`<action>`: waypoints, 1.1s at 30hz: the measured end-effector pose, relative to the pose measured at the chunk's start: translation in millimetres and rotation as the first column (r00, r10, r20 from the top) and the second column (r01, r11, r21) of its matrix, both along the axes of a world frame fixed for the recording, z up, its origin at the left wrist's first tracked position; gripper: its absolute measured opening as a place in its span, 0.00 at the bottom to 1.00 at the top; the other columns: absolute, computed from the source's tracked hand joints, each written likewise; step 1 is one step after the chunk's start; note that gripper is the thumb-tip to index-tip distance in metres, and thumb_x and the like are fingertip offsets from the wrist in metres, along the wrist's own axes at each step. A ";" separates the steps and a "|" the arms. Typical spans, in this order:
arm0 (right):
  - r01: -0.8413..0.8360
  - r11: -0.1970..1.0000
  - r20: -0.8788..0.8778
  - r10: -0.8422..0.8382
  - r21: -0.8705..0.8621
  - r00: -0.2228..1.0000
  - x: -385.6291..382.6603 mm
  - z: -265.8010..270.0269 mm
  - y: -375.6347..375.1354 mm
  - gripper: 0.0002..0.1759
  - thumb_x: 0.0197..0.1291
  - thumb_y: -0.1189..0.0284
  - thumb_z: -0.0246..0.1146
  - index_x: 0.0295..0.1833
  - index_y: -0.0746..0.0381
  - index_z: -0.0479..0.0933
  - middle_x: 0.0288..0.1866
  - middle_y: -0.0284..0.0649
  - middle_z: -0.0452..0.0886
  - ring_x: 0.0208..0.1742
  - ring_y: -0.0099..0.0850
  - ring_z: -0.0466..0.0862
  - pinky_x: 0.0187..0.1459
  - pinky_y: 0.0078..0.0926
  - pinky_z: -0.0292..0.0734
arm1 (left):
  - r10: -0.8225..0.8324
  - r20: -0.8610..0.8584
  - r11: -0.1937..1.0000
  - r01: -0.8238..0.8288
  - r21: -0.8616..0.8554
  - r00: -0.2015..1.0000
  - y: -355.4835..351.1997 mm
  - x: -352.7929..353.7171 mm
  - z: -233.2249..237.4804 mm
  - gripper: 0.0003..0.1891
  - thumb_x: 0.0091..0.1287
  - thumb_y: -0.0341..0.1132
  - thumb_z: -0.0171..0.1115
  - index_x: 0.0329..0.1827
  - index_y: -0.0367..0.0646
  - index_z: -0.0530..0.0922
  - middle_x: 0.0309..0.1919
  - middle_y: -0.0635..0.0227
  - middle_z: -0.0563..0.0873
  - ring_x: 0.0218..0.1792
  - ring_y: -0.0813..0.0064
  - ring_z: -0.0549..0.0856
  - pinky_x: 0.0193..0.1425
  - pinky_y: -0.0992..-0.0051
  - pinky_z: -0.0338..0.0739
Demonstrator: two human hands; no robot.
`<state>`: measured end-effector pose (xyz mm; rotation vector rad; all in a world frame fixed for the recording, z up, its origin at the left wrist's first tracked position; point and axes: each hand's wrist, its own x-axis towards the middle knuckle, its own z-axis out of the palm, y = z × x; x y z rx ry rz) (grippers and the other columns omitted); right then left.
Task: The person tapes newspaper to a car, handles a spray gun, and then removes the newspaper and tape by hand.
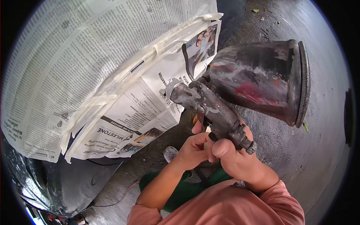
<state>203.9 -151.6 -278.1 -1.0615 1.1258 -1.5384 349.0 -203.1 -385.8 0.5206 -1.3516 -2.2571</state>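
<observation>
A paint-stained spray gun (219,112) is tilted in front of me, its ridged nozzle (173,88) toward the newspaper at the left. Its large cup (258,77), smeared grey, black and red, is attached on the upper right, with a ridged rim at the far end. My right hand (240,159) is closed round the gun's handle below the rear knob (251,147), thumb toward me. My left hand (195,150) is closed beside it, under the gun's body, fingertips against the right hand. What the left fingers pinch is hidden.
Newspaper sheets (93,48) joined with masking tape (101,100) cover a large curved surface at the left. Below them shows a dark, glossy panel (75,183). A thin hose or cord (122,197) crosses the wet-looking concrete floor (318,150). A light clog (170,153) shows below my arms.
</observation>
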 end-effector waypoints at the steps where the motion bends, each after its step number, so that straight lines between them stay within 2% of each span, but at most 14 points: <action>1: 0.005 1.000 -0.001 -0.005 -0.003 1.000 -0.2 -2.2 0.6 0.36 0.65 0.57 0.76 0.66 0.71 0.73 0.46 0.41 0.85 0.43 0.25 0.85 0.48 0.26 0.80 | 0.003 -0.001 1.000 -0.003 -0.027 1.000 0.7 -0.1 -0.7 0.05 0.70 0.21 0.68 0.40 0.41 0.81 0.29 0.72 0.88 0.34 0.82 0.86 0.44 0.79 0.79; 6: 0.037 0.990 0.145 -0.057 0.136 0.988 -3.5 -5.3 1.3 0.32 0.64 0.59 0.76 0.63 0.71 0.76 0.44 0.40 0.85 0.43 0.24 0.83 0.47 0.24 0.80 | -0.038 0.076 0.997 0.043 -0.060 0.996 -10.8 -11.1 -2.6 0.05 0.70 0.20 0.67 0.37 0.39 0.81 0.29 0.70 0.88 0.36 0.81 0.87 0.46 0.78 0.80; 9: 0.079 0.984 0.022 -0.083 0.161 0.996 -2.0 -27.5 7.4 0.45 0.70 0.38 0.62 0.69 0.72 0.74 0.50 0.44 0.85 0.39 0.27 0.83 0.51 0.29 0.81 | -0.073 0.083 0.995 0.066 0.076 0.994 -7.4 -15.6 -7.1 0.05 0.71 0.21 0.67 0.36 0.38 0.81 0.31 0.70 0.88 0.40 0.81 0.87 0.54 0.77 0.82; 13: 0.134 0.975 0.011 -0.138 0.177 0.990 -3.3 -38.5 12.0 0.46 0.70 0.37 0.61 0.68 0.72 0.75 0.52 0.45 0.85 0.52 0.35 0.84 0.54 0.32 0.81 | -0.189 0.099 0.956 0.160 0.246 0.977 -3.7 -10.5 -12.5 0.04 0.73 0.22 0.65 0.38 0.38 0.82 0.34 0.69 0.88 0.39 0.81 0.86 0.52 0.78 0.80; 14: 0.142 0.974 0.011 -0.146 0.179 0.989 -2.2 -38.5 13.4 0.47 0.70 0.36 0.61 0.68 0.72 0.74 0.52 0.45 0.85 0.52 0.35 0.85 0.54 0.32 0.81 | -0.206 0.155 0.959 0.167 0.229 0.966 -3.7 -9.8 -7.5 0.04 0.73 0.22 0.65 0.38 0.38 0.82 0.34 0.69 0.88 0.39 0.81 0.86 0.51 0.78 0.80; 16: 0.134 0.974 0.007 -0.138 0.184 0.990 -2.9 -38.1 14.2 0.49 0.68 0.35 0.62 0.69 0.72 0.74 0.52 0.46 0.84 0.52 0.36 0.85 0.55 0.33 0.81 | -0.230 0.114 0.959 0.205 0.196 0.967 -3.1 -8.6 -10.7 0.04 0.74 0.22 0.65 0.38 0.37 0.82 0.34 0.68 0.88 0.39 0.81 0.85 0.49 0.78 0.78; 17: 0.130 0.974 0.005 -0.133 0.187 0.991 -3.2 -38.0 14.6 0.49 0.67 0.34 0.62 0.70 0.72 0.74 0.53 0.47 0.84 0.52 0.36 0.85 0.55 0.34 0.81 | -0.237 0.014 0.957 0.231 0.177 0.971 -1.1 -7.2 -21.8 0.04 0.74 0.22 0.65 0.38 0.37 0.82 0.34 0.67 0.88 0.39 0.81 0.85 0.48 0.79 0.78; 18: 0.127 0.974 -0.005 -0.129 0.186 0.992 -3.4 -36.6 14.7 0.47 0.67 0.36 0.63 0.68 0.72 0.75 0.52 0.46 0.84 0.52 0.35 0.85 0.55 0.33 0.81 | -0.243 -0.089 0.955 0.254 0.153 0.966 -0.5 -7.5 -23.8 0.04 0.74 0.22 0.64 0.38 0.37 0.82 0.34 0.67 0.88 0.39 0.81 0.85 0.47 0.79 0.77; 21: 0.108 0.982 0.016 -0.112 0.158 0.994 -0.4 -27.6 15.7 0.40 0.67 0.42 0.65 0.63 0.70 0.78 0.52 0.46 0.84 0.50 0.34 0.85 0.53 0.32 0.81 | -0.234 -0.154 0.923 0.269 0.273 0.960 -0.6 -5.5 -11.1 0.04 0.74 0.22 0.64 0.38 0.37 0.82 0.34 0.67 0.88 0.39 0.79 0.85 0.48 0.79 0.77; 23: 0.099 0.987 0.037 -0.104 0.124 0.994 1.4 -19.7 14.3 0.35 0.67 0.46 0.67 0.60 0.69 0.79 0.52 0.45 0.84 0.49 0.33 0.85 0.52 0.31 0.81 | -0.148 -0.028 0.988 0.146 -0.054 0.989 -3.7 -4.3 7.2 0.05 0.75 0.23 0.65 0.37 0.37 0.82 0.35 0.68 0.88 0.39 0.77 0.86 0.47 0.78 0.78; 24: 0.094 0.990 0.053 -0.100 0.102 0.994 2.6 -14.8 13.4 0.32 0.67 0.48 0.68 0.58 0.68 0.80 0.52 0.45 0.83 0.49 0.33 0.85 0.52 0.31 0.81 | -0.152 -0.029 0.988 0.152 0.013 0.988 -2.4 -3.0 10.4 0.05 0.75 0.23 0.65 0.37 0.37 0.82 0.34 0.68 0.89 0.39 0.76 0.87 0.47 0.77 0.79; 27: 0.083 0.996 0.107 -0.086 0.031 0.991 7.4 -0.6 10.4 0.25 0.67 0.54 0.70 0.53 0.67 0.83 0.52 0.45 0.83 0.48 0.31 0.84 0.50 0.29 0.81 | -0.136 -0.101 0.990 0.139 0.021 0.985 -3.0 -3.4 18.1 0.05 0.74 0.23 0.65 0.37 0.37 0.83 0.34 0.68 0.89 0.39 0.77 0.87 0.47 0.78 0.79; 31: 0.065 0.998 0.132 -0.063 -0.013 0.989 11.6 13.5 8.9 0.15 0.68 0.62 0.73 0.47 0.64 0.87 0.51 0.44 0.82 0.46 0.29 0.84 0.49 0.28 0.80 | -0.227 -0.158 0.959 0.248 0.136 0.961 -7.1 -2.3 11.0 0.04 0.73 0.24 0.67 0.37 0.38 0.84 0.31 0.70 0.89 0.40 0.79 0.87 0.47 0.80 0.79; 33: 0.051 0.999 0.113 -0.052 0.009 0.992 10.9 17.3 7.5 0.19 0.68 0.63 0.73 0.54 0.66 0.84 0.50 0.42 0.83 0.45 0.26 0.84 0.48 0.25 0.80 | -0.153 -0.097 0.972 0.132 -0.194 0.983 -11.4 -3.7 0.5 0.03 0.72 0.25 0.68 0.37 0.39 0.85 0.29 0.72 0.89 0.39 0.81 0.87 0.46 0.80 0.79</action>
